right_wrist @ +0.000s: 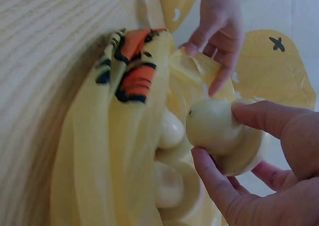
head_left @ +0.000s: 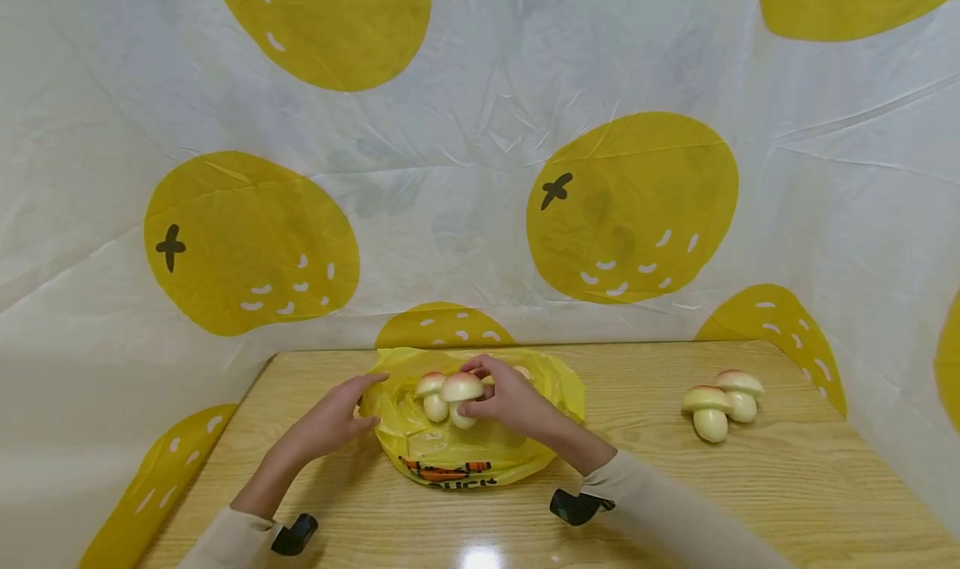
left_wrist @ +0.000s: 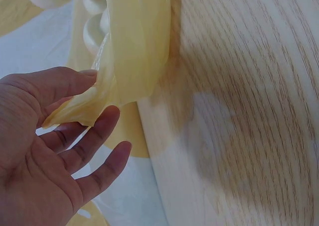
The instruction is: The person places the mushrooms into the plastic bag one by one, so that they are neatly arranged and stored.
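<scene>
My right hand pinches a mushroom-shaped piece between thumb and fingertips, over the mouth of a yellow plastic bag. The piece lies just left of my right palm, its long axis running from the cap, uppermost in the head view, down to a rounded stem. My left hand is farther from it, at the bag's left rim, thumb and fingers spread with a fold of film between them; I cannot tell how firmly they press. Smooth, glossy and cream, with a reddish blush on the cap, the piece resembles others in the bag and a touching pair on the wood-grained table, well right of my hands. The bag is thin, crinkled and translucent, with orange-and-black print.
</scene>
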A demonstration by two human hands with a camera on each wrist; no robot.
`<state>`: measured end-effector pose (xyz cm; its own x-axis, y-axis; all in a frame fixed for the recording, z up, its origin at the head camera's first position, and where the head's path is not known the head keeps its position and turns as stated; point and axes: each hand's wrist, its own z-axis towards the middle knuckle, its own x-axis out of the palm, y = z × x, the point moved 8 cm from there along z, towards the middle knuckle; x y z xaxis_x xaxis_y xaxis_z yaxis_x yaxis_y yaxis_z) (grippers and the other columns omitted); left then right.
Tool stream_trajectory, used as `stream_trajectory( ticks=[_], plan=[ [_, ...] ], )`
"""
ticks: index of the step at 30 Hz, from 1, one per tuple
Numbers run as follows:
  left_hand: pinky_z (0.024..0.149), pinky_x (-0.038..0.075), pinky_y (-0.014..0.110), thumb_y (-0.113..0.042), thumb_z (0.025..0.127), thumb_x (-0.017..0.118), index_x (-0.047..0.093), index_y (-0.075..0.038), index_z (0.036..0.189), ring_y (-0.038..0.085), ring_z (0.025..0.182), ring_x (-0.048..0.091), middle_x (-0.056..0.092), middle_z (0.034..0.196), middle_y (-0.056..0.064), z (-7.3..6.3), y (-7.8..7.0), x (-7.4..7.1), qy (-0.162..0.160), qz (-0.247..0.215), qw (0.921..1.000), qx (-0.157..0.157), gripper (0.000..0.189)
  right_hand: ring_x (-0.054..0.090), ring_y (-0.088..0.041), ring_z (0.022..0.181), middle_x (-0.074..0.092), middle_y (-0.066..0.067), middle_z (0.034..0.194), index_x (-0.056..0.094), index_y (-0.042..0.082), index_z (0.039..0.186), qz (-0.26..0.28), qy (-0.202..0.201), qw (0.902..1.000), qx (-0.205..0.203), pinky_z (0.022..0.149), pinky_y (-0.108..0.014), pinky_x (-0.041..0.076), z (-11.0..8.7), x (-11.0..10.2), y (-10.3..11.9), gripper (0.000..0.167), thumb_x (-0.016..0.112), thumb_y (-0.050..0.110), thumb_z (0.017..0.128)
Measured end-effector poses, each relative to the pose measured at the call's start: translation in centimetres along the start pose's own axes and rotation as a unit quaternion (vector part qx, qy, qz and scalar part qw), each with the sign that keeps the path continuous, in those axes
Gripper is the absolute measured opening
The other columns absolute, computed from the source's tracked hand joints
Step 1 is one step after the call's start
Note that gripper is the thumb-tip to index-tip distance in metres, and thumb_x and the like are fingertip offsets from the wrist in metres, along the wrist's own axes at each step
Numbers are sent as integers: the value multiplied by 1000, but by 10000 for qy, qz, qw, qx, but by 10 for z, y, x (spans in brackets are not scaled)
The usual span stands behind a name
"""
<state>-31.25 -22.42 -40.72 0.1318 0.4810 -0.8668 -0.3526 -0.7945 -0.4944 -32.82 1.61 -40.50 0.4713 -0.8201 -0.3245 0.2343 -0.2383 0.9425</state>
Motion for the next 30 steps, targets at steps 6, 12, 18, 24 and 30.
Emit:
stream_trajectory(
  ticks=[6,12,18,24,30],
  plan=[
    [104,47,57,-7,94,72,43,-2,152,43,135,49,47,151,23,0,1,1,-17,-2,10000,-5,65,66,-17,83,60,-15,125,57,3,132,-341,-187,9992,-30,67,-28,57,1,17,-1,53,82,11,86],
    [102,48,56,-7,94,72,43,-2,152,43,134,50,47,152,23,-1,1,1,-23,20,10000,-20,66,62,-15,82,58,-12,121,58,2,129,-899,-337,9952,-184,65,-25,53,-2,31,-1,52,84,16,85],
    [102,49,57,-6,94,72,43,-1,152,44,133,50,46,151,25,-2,0,1,-37,19,10000,11,66,61,-15,87,63,-8,113,62,3,126,-1485,-462,9876,-210,70,-27,52,-6,41,-5,53,87,21,82],
    [103,48,57,-6,93,72,43,-1,152,43,134,50,47,151,24,-2,0,2,-36,12,10000,38,65,59,-15,90,61,-7,111,61,3,124,-1627,-412,9858,-92,71,-28,51,-9,51,-8,54,87,24,81],
    [102,49,57,-7,94,73,44,-1,151,43,132,51,48,149,25,-2,0,2,-71,86,9998,141,64,54,-13,83,57,-4,103,59,5,125,-1814,-380,9827,60,64,-27,48,-11,57,-11,53,85,27,84]
  ],
)
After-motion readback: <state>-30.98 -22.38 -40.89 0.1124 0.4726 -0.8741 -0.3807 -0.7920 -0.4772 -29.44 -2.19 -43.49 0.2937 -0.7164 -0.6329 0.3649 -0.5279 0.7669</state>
